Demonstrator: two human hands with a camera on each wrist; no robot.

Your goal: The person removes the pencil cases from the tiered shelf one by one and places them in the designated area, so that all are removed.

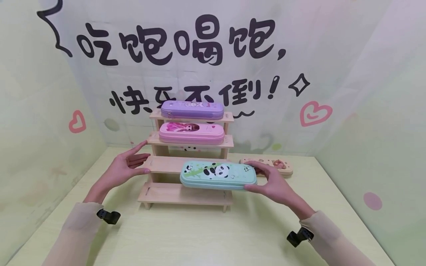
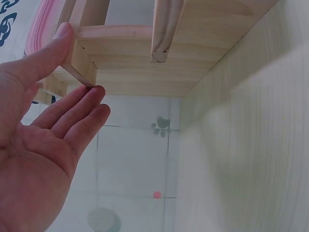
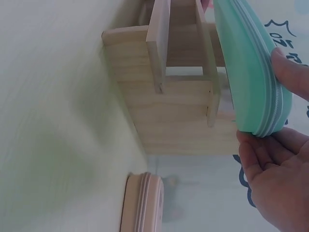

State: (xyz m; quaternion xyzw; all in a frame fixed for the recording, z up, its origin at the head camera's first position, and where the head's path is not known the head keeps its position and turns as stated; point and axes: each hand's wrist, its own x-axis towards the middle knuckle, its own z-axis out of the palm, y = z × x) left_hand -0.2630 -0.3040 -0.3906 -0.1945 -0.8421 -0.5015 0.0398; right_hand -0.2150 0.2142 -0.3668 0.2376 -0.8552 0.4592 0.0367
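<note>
Fingers of R hand (image 1: 277, 186) pinch right end of mint panda case (image 1: 216, 178), thumb on near side; case hangs off the counter (image 1: 166, 236), before lower shelves of wooden rack (image 1: 186, 196). Can't tell if its underside touches. L hand (image 1: 120, 170): fingers loosely extended at rack's left edge, gripping nothing we can see; contact unclear. Purple case (image 1: 193, 110) on top shelf, pink case (image 1: 191, 136) on 2nd, beige case (image 1: 283, 170) on counter, far right.

We'd guess mint one's light, stiff-shelled, a bit slick, not fragile. End hold prob. lets left end dip; we'd grip nearer mid, across zip seam.
</note>
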